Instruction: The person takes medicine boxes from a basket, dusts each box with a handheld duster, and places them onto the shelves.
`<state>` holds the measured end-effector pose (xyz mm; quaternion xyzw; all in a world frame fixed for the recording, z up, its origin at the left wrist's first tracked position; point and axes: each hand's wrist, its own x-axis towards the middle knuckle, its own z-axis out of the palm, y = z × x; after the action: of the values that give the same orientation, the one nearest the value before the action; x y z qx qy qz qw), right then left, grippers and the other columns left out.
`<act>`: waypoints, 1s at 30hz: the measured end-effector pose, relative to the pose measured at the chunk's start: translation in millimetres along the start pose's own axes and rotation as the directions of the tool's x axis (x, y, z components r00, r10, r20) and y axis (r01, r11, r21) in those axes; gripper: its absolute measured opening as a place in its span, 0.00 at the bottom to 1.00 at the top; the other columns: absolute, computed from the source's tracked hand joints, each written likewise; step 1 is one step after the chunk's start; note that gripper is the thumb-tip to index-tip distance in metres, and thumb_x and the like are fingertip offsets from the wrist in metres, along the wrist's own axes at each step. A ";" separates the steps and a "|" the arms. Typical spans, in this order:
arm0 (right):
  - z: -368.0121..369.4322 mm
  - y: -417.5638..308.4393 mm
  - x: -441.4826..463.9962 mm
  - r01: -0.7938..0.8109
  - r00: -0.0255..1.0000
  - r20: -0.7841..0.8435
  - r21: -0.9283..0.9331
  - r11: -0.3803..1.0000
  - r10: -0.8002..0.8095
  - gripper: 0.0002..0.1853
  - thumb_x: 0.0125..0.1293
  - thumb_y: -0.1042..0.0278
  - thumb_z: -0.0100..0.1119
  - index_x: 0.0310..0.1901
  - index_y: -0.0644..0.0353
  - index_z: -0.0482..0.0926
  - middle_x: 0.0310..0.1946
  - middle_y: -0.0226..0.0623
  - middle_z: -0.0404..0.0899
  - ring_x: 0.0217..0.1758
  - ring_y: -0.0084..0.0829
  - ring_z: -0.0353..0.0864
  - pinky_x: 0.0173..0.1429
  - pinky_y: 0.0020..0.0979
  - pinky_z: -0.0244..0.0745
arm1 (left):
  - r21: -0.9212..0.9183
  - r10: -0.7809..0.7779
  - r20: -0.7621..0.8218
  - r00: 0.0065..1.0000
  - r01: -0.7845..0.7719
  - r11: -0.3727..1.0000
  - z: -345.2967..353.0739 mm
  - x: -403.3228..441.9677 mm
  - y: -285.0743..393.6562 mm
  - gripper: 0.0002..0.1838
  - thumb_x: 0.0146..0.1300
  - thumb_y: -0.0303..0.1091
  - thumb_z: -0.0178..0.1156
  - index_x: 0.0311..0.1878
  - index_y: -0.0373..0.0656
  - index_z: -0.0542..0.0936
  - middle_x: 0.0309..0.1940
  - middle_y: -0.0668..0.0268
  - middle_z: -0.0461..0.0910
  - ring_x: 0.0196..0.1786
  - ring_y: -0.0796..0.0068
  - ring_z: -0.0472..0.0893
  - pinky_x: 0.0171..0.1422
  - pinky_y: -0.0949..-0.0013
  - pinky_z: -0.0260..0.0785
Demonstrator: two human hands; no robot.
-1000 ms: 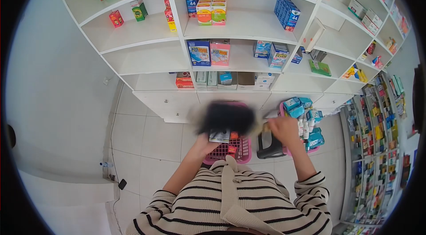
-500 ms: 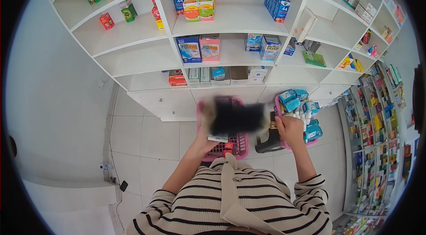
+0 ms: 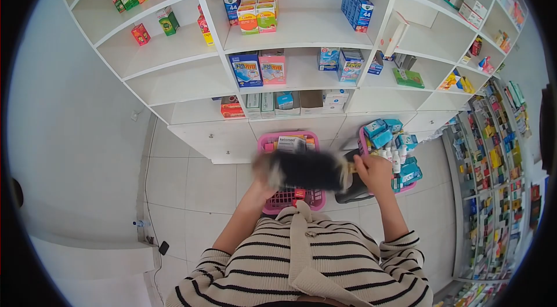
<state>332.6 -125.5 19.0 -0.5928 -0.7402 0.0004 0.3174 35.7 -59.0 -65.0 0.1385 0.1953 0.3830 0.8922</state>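
My right hand (image 3: 374, 173) is closed round the light-coloured handle of a brush-like duster (image 3: 310, 170). Its wide dark head has pale ends and is blurred by motion. My left hand (image 3: 264, 185) is at the other end of the duster head, its fingers smeared and partly covered; what it grips is hidden. Under both lies a pink basket (image 3: 318, 200) with boxes in it. A white box lettered like "ketomed" (image 3: 288, 143) shows just beyond the duster; I cannot tell whether it lies in the basket or is held. A small red box (image 3: 299, 193) is lower down in the basket.
A second pink basket (image 3: 364, 140) at the right holds blue boxes (image 3: 380, 133) and white bottles (image 3: 396, 161). Ahead stands a white shelf unit (image 3: 301, 23) with medicine boxes. A dark stool-like object (image 3: 353, 194) is between the baskets. Stocked racks (image 3: 487, 185) line the right.
The duster head has moved slightly down, towards my body, and the white lettered box beyond it has come into view. Both hands stay near the same places.
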 end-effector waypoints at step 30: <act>17.3 -11.7 11.3 -0.238 0.966 -0.085 0.069 0.969 0.243 0.19 0.66 0.58 0.57 0.21 0.62 0.79 0.16 0.42 0.75 0.19 0.44 0.75 0.24 0.38 0.67 | 0.247 0.448 0.043 0.893 -0.444 0.862 24.3 8.7 35.9 0.30 0.65 0.54 0.55 0.60 0.40 0.70 0.53 0.58 0.76 0.56 0.64 0.76 0.61 0.59 0.70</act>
<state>313.0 -112.6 14.9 -0.6681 -0.6470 0.0328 0.3660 29.6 -31.0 -31.4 0.2883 0.2118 0.5519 0.7533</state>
